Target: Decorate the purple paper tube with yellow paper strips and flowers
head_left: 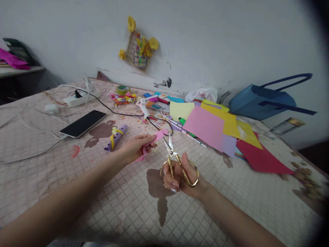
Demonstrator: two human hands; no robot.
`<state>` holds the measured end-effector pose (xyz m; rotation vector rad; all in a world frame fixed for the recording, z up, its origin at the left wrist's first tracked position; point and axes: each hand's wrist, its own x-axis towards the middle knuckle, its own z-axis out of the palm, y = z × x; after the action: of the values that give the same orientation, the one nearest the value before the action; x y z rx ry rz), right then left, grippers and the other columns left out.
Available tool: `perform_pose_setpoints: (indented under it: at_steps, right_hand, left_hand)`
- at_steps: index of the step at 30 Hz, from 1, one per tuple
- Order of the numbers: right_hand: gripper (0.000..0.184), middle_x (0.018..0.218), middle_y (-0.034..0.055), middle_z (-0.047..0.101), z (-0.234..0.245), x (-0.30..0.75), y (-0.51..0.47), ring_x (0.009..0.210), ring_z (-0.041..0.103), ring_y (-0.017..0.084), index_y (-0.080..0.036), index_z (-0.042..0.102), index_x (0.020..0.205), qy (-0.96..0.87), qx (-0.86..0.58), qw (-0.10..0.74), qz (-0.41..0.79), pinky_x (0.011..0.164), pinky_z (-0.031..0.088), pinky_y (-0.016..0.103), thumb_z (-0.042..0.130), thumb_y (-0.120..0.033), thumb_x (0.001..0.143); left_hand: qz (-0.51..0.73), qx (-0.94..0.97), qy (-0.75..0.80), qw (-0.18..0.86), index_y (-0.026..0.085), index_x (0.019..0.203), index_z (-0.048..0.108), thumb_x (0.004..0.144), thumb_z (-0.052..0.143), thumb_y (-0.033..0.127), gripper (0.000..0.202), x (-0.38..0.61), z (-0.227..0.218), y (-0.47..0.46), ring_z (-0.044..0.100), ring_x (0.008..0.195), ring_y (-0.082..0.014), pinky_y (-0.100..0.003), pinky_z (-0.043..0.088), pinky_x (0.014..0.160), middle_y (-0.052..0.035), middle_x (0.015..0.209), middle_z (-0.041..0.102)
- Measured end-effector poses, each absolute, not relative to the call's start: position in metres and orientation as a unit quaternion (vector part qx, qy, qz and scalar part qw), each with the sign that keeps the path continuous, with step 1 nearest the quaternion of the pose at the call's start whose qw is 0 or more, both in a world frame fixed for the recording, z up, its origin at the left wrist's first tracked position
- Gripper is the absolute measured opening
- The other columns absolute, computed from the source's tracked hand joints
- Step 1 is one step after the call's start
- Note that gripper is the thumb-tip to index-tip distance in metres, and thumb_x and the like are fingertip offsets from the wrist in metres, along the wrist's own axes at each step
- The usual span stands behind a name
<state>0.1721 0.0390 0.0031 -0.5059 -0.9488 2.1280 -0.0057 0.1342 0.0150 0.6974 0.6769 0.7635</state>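
Gold-handled scissors [171, 152] are in my right hand [183, 173], its thumb and fingers through the loops. Their blades are spread and point away from me, close to the free end of a pink paper strip [159, 134]. My left hand [140, 148] pinches that strip between thumb and fingers, and part of it curls down below the palm. The strip's far end looks rounded. Just left of my left hand lies a rolled purple paper tube [117, 138] with dark dots, a yellow band and a small pale flower.
A phone [83, 124] on a cable and a power strip [81, 99] lie left. Behind my hands are a white glue gun [143, 108], green tape [123, 90] and paper scraps. Coloured sheets [204, 127], a blue bag [262, 101] and a glass jar [286, 127] occupy the right.
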Motion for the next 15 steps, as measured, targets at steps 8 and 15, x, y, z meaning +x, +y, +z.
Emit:
perform_pose_setpoints:
  at_steps: [8, 15]
  right_hand:
    - [0.067, 0.047, -0.0038, 0.042, 0.0062, 0.1716, 0.0377, 0.044, 0.041, 0.009, -0.014, 0.055, 0.079, -0.366, -0.217, 0.387, 0.818, 0.048, 0.028, 0.024, 0.020, -0.071, 0.080]
    - [0.057, 0.041, -0.0074, 0.032, 0.0082, 0.1692, 0.0367, 0.035, 0.030, 0.006, -0.016, 0.048, 0.068, -0.371, -0.236, 0.419, 0.794, 0.041, 0.021, 0.022, 0.024, -0.066, 0.083]
  left_hand:
    - [0.324, 0.436, 0.325, 0.774, 0.012, 0.062, 0.057, 0.066, 0.072, 0.029, 0.023, -0.0023, 0.0155, 0.1277, 0.048, 0.053, -0.0054, -0.018, 0.032, 0.049, -0.0010, 0.058, 0.058]
    - [0.334, 0.476, 0.336, 0.741, 0.013, 0.063, 0.058, 0.068, 0.070, 0.033, 0.023, -0.0024, 0.0125, 0.1276, 0.047, 0.052, -0.0062, -0.021, 0.032, 0.051, -0.0013, 0.060, 0.059]
